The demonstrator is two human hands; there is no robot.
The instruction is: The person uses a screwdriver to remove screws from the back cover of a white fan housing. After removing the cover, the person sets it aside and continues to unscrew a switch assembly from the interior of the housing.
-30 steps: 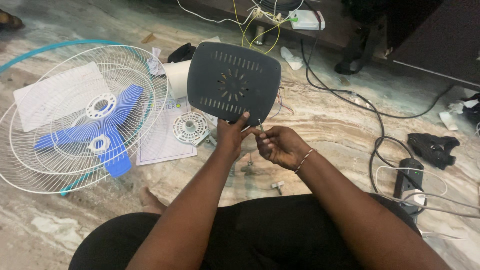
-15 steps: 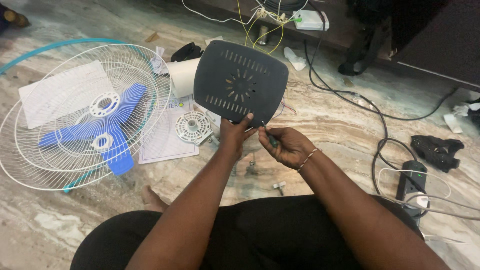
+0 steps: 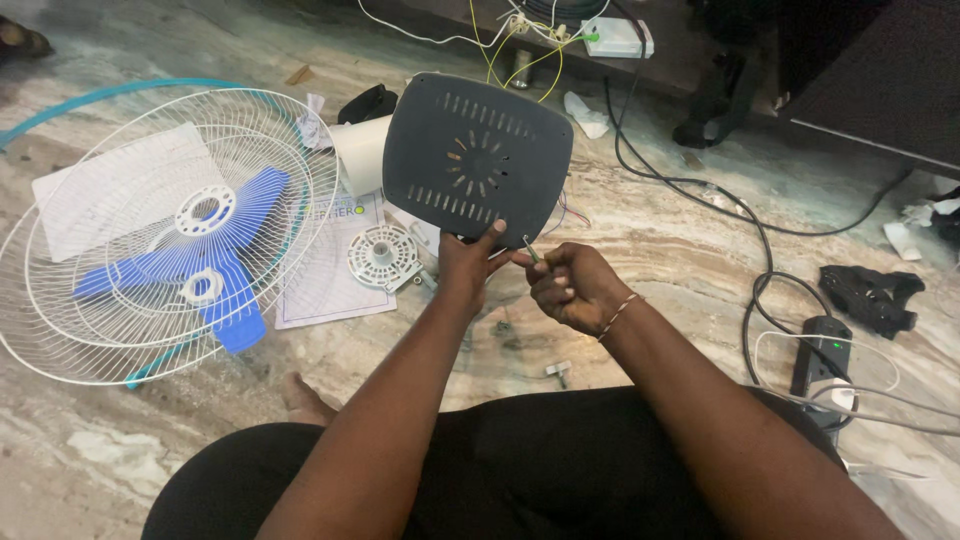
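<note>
Dark grey slotted cover (image 3: 478, 160) – upper centre; white wire guard (image 3: 165, 230), blue blades (image 3: 190, 270) – left; beige-grey marbled floor (image 3: 660, 230).

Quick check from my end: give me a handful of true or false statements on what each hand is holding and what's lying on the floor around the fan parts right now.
1. The left hand holds the dark grey cover by its lower edge. True.
2. The right hand is empty and flat on the floor. False: it is closed around a small tool raised near the cover.
3. The blue blade lies with the white grille. True.
4. The blade is red. False: it is blue.
5. A power strip lies to the right. True.
</note>
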